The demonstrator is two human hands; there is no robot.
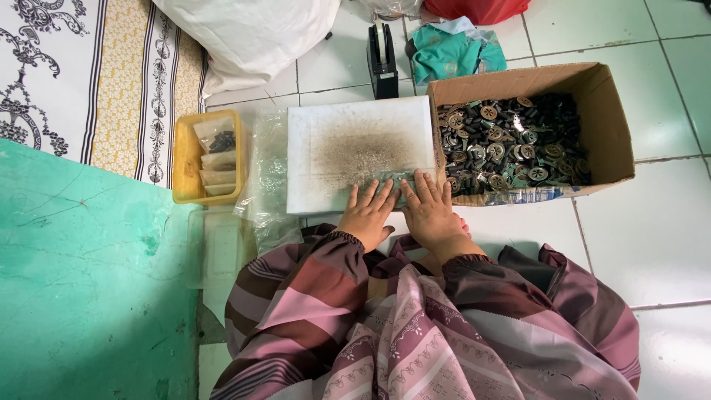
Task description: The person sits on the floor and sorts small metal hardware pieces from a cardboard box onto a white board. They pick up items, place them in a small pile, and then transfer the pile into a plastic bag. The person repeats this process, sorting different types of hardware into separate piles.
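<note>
Both hands lie flat, fingers spread, on the near edge of the white board [355, 152]: left hand [368, 213] beside right hand [429, 211], pressing a small clear packet [397, 184] between them. Right of the board sits a brown cardboard box [607, 118] of dark round parts [507, 141]; left, a yellow tray [187, 159] of filled bags; behind it, a black tape dispenser [382, 63].

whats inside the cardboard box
The cardboard box holds a heap of small dark parts and round slotted discs. Its bottom and lower layers are covered.
</note>
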